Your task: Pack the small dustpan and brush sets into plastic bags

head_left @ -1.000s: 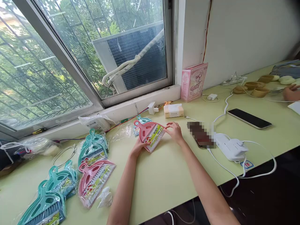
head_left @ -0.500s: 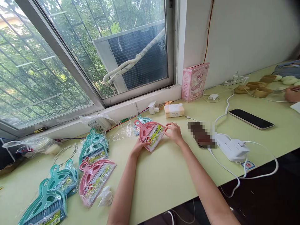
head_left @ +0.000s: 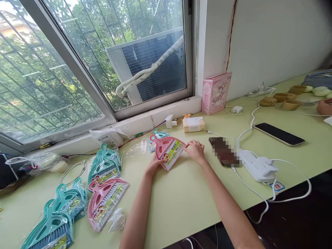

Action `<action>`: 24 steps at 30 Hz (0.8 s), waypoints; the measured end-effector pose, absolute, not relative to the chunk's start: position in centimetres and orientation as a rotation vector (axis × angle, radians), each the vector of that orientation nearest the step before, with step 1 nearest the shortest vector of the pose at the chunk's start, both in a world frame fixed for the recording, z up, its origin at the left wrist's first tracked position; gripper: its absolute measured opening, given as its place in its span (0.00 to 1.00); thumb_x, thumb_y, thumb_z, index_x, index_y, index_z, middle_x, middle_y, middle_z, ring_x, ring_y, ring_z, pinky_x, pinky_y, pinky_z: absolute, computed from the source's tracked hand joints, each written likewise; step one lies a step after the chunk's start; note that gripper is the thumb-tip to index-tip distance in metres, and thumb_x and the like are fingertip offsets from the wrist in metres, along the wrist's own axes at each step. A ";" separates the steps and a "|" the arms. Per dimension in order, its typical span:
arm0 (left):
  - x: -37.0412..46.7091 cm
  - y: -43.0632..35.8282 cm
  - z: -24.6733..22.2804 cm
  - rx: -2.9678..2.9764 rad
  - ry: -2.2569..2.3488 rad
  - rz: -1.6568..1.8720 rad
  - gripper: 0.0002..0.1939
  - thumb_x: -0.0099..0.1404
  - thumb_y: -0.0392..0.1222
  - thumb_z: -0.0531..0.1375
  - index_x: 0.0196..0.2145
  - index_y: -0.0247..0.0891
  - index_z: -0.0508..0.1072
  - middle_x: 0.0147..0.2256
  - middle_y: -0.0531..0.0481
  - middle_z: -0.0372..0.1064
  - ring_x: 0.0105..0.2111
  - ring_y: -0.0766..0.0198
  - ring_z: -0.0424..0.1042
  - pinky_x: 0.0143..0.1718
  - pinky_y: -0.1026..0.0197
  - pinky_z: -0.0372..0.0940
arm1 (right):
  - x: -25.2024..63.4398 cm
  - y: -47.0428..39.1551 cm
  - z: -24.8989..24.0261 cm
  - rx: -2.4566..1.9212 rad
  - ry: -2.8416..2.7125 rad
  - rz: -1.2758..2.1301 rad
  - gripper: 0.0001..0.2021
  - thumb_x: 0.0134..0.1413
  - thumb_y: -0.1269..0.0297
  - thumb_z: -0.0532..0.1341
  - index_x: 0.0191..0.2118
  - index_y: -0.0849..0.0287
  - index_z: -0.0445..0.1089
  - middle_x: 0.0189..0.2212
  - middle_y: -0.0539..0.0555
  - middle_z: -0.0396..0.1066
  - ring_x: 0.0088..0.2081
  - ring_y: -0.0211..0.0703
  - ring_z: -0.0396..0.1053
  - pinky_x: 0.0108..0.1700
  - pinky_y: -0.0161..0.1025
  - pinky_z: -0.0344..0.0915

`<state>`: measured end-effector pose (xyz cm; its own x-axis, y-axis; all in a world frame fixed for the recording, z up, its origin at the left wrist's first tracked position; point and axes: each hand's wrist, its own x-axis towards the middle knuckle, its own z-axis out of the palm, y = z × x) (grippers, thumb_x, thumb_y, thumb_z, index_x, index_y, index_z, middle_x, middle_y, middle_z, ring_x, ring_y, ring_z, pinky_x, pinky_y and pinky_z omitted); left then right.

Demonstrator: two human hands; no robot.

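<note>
A pink dustpan and brush set [head_left: 166, 147] with a yellow-green label and white bristles is tilted just above the table. Its lower left side is gripped by my left hand [head_left: 155, 164], with the thumb over the front. At the set's right corner my right hand [head_left: 195, 151] has its fingertips pinched together; whatever is between them is too small to make out. Right behind the held set lies a teal wrapped set [head_left: 158, 133], partly covered by it. Another pink set [head_left: 105, 200] in clear plastic lies to the left of my left forearm.
Several teal sets [head_left: 46, 224] lie at the left beside a crumpled tissue [head_left: 117, 220]. Tissue pack [head_left: 193, 124] and pink box [head_left: 216, 93] stand near the window. Phones [head_left: 278, 134], a white power strip [head_left: 259, 166] and cables are on the right; another person's hand [head_left: 324, 106] shows far right.
My right fingertips have shifted slightly right and down along the set's corner. My left hand keeps its grip. The whole view has shifted a little.
</note>
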<state>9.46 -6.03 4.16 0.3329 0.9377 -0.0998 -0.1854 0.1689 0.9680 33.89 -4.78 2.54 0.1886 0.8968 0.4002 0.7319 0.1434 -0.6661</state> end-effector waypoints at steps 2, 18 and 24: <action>9.4 -6.0 4.1 1.083 0.880 0.968 0.46 0.43 0.33 0.73 0.59 0.39 0.62 0.57 0.35 0.67 0.56 0.40 0.67 0.54 0.42 0.66 | 33.8 -4.9 2.5 -1.642 -1.580 0.281 0.05 0.50 0.63 0.61 0.26 0.54 0.72 0.39 0.54 0.72 0.45 0.51 0.65 0.53 0.55 0.51; 9.4 -5.7 3.7 1.081 0.890 0.970 0.46 0.43 0.33 0.73 0.59 0.40 0.62 0.55 0.36 0.68 0.55 0.41 0.68 0.54 0.41 0.66 | 34.1 -3.7 2.9 -1.246 -0.896 0.702 0.15 0.50 0.52 0.58 0.42 0.53 0.67 0.48 0.56 0.69 0.49 0.49 0.66 0.54 0.48 0.61; 9.5 -5.8 3.8 1.095 0.873 0.989 0.45 0.44 0.32 0.73 0.59 0.40 0.63 0.56 0.36 0.68 0.55 0.41 0.68 0.55 0.41 0.65 | 29.6 -3.6 0.7 -1.085 -0.729 1.117 0.36 0.38 0.51 0.70 0.54 0.50 0.58 0.52 0.56 0.69 0.52 0.47 0.69 0.53 0.44 0.68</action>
